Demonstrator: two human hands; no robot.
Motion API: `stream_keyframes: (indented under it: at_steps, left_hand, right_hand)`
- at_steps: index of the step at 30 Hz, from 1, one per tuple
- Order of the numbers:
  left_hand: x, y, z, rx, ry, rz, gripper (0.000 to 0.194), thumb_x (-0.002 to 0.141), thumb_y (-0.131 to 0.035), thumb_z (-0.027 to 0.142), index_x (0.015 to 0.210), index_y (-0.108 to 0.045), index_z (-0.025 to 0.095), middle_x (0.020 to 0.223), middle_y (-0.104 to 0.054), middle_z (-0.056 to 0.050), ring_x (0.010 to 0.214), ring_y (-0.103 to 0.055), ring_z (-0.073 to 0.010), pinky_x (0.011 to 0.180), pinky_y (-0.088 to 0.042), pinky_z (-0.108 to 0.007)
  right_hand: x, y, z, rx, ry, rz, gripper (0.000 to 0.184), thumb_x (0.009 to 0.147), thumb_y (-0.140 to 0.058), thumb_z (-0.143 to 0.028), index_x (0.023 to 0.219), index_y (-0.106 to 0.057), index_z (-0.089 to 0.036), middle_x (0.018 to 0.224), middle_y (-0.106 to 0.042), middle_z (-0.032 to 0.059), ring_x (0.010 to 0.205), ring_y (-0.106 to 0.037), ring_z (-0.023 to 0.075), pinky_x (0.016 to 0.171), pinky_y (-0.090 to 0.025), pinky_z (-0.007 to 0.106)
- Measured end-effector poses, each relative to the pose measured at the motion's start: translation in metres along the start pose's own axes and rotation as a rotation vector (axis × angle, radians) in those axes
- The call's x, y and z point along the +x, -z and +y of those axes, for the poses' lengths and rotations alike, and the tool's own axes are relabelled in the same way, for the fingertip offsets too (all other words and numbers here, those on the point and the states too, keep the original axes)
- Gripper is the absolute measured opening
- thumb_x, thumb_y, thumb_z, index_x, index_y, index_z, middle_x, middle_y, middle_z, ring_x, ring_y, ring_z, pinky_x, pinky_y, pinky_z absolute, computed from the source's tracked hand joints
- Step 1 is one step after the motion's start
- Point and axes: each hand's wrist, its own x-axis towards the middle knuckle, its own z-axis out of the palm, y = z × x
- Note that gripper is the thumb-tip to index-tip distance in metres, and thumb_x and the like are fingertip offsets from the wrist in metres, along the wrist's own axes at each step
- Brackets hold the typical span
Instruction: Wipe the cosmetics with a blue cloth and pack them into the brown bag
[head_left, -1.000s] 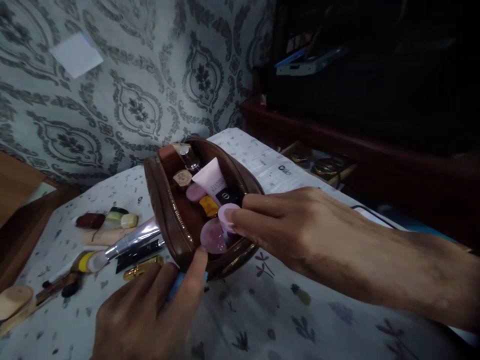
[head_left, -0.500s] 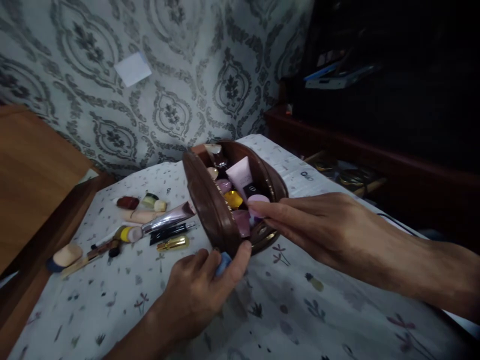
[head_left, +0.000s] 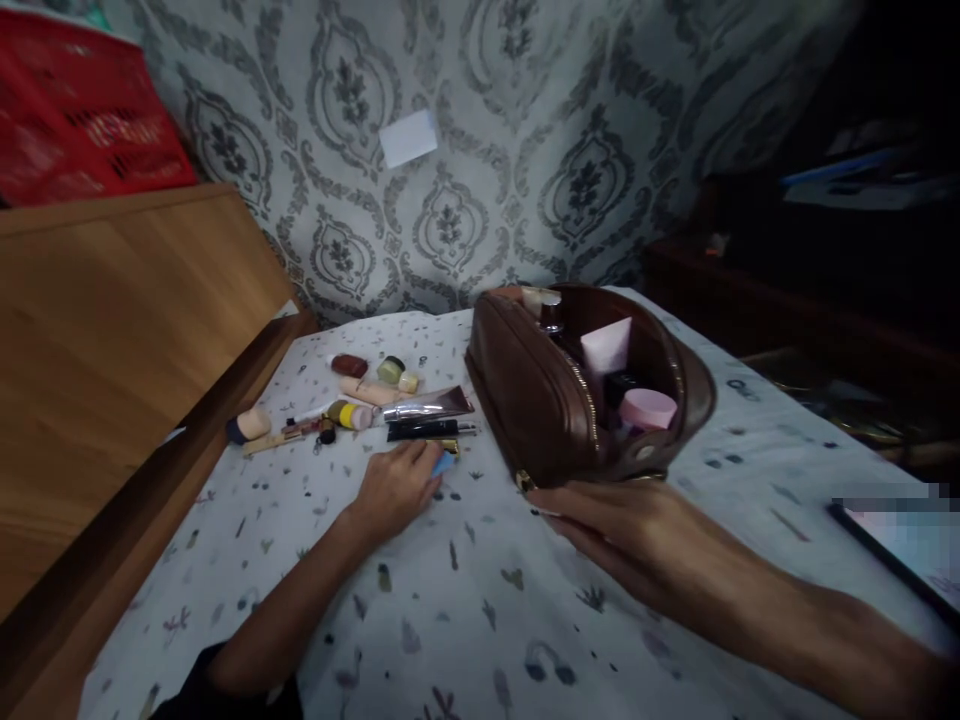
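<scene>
A brown makeup bag (head_left: 525, 390) stands unzipped, with a pink tube (head_left: 607, 346), a pink-lidded jar (head_left: 649, 408) and a silver-capped bottle (head_left: 551, 312) inside. My right hand (head_left: 622, 525) is closed at the bag's near lower corner, fingers pressed together beside the gold zipper end (head_left: 524, 481). Left of the bag, my left hand (head_left: 397, 490) curls around a small light-blue item (head_left: 443, 464) whose kind I cannot make out. Just beyond those fingers lie a gold tube (head_left: 451, 446), partly hidden, a black tube (head_left: 424, 429) and a silver tube (head_left: 427, 404).
Several cosmetics lie farther left, including a yellow-banded bottle (head_left: 350, 415), a dark red item (head_left: 349, 366) and a beige sponge-like piece (head_left: 253, 423). A patterned sheet (head_left: 480, 620) covers the surface. A wooden panel (head_left: 135, 330) bounds the left; a phone-like device (head_left: 907, 550) lies right.
My right hand has let go of the pink-lidded jar, which stays in the bag, and moved to the bag's near corner. My left hand has moved away from the bag with the blue item. The view has shifted left.
</scene>
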Motion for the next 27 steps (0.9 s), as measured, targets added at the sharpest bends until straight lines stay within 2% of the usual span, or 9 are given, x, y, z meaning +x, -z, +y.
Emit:
stream_keyframes:
  at_steps: [2,4,7,10,12,15,18,21,27]
  left_hand:
    - [-0.003,-0.006,-0.008,-0.057,0.082,-0.002,0.02,0.092,-0.051,0.027,0.108,-0.058,0.019,0.101,-0.07,-0.008,0.089,-0.067,-0.022,0.069,-0.053,-0.029]
    - [-0.004,-0.01,-0.015,-0.137,0.149,0.018,0.019,0.093,-0.05,0.027,0.107,-0.059,0.02,0.101,-0.071,-0.007,0.09,-0.067,-0.0213,0.072,-0.051,-0.029]
    - [-0.005,-0.013,-0.027,-0.215,0.243,0.058,0.018,0.094,-0.048,0.029,0.103,-0.061,0.021,0.094,-0.071,-0.005,0.086,-0.067,-0.0197,0.073,-0.049,-0.028]
    - [-0.01,-0.012,-0.05,-0.213,0.375,0.135,0.02,0.094,-0.048,0.03,0.104,-0.062,0.021,0.092,-0.071,-0.005,0.084,-0.066,-0.0199,0.074,-0.048,-0.028]
    - [-0.017,-0.01,-0.073,-0.19,0.473,0.194,0.023,0.094,-0.047,0.029,0.107,-0.062,0.02,0.093,-0.071,-0.006,0.085,-0.066,-0.0213,0.076,-0.047,-0.029]
    - [-0.03,-0.009,-0.111,-0.145,0.674,0.291,0.026,0.093,-0.046,0.027,0.111,-0.061,0.019,0.09,-0.071,-0.006,0.083,-0.066,-0.0225,0.077,-0.046,-0.031]
    - [-0.04,-0.01,-0.136,-0.114,0.805,0.371,0.031,0.094,-0.041,0.026,0.118,-0.059,0.018,0.1,-0.071,-0.009,0.091,-0.065,-0.0238,0.081,-0.047,-0.034]
    - [-0.038,-0.015,-0.136,-0.081,0.76,0.355,0.037,0.096,-0.038,0.028,0.126,-0.057,0.016,0.113,-0.069,-0.013,0.106,-0.062,-0.0267,0.09,-0.047,-0.038]
    - [-0.023,-0.027,-0.106,0.067,0.483,0.143,0.039,0.098,-0.04,0.029,0.129,-0.055,0.011,0.128,-0.063,-0.018,0.132,-0.047,-0.0315,0.103,-0.039,-0.048]
  right_hand:
    - [0.014,-0.022,-0.007,0.111,-0.018,-0.119,0.03,0.097,-0.042,-0.023,0.101,-0.072,-0.021,0.082,-0.073,0.0039,0.069,-0.069,0.0142,0.062,-0.051,0.023]
    - [0.031,-0.049,-0.014,0.242,-0.109,-0.175,0.026,0.094,-0.047,-0.024,0.102,-0.071,-0.019,0.084,-0.074,0.0054,0.074,-0.07,0.0169,0.068,-0.052,0.026]
    - [0.061,-0.092,-0.022,0.58,-0.296,-0.256,0.025,0.088,-0.053,-0.028,0.102,-0.07,-0.015,0.065,-0.066,0.0017,0.056,-0.064,0.0144,0.056,-0.047,0.024]
    - [0.085,-0.127,-0.028,1.054,-0.469,-0.282,0.034,0.081,-0.062,-0.043,0.099,-0.065,-0.014,0.066,-0.063,-0.0006,0.048,-0.058,0.0108,0.046,-0.041,0.021]
    - [0.094,-0.141,-0.029,1.236,-0.552,-0.26,0.044,0.075,-0.069,-0.049,0.102,-0.063,-0.014,0.067,-0.065,-0.0003,0.05,-0.059,0.0103,0.046,-0.04,0.021]
    - [0.095,-0.147,-0.027,1.39,-0.612,-0.155,0.051,0.069,-0.077,-0.049,0.103,-0.062,-0.015,0.07,-0.067,0.0005,0.055,-0.06,0.0101,0.051,-0.042,0.022]
    - [0.091,-0.145,-0.023,1.484,-0.611,-0.102,0.049,0.067,-0.08,-0.047,0.1,-0.065,-0.015,0.073,-0.068,0.0016,0.059,-0.061,0.01,0.058,-0.045,0.024]
    - [0.088,-0.143,-0.021,1.513,-0.601,-0.125,0.045,0.068,-0.081,-0.046,0.098,-0.067,-0.015,0.077,-0.068,0.0025,0.063,-0.061,0.0103,0.062,-0.047,0.026]
    - [0.087,-0.147,-0.021,1.464,-0.555,-0.147,0.042,0.072,-0.079,-0.047,0.096,-0.066,-0.014,0.077,-0.068,0.0024,0.063,-0.061,0.0102,0.062,-0.046,0.026]
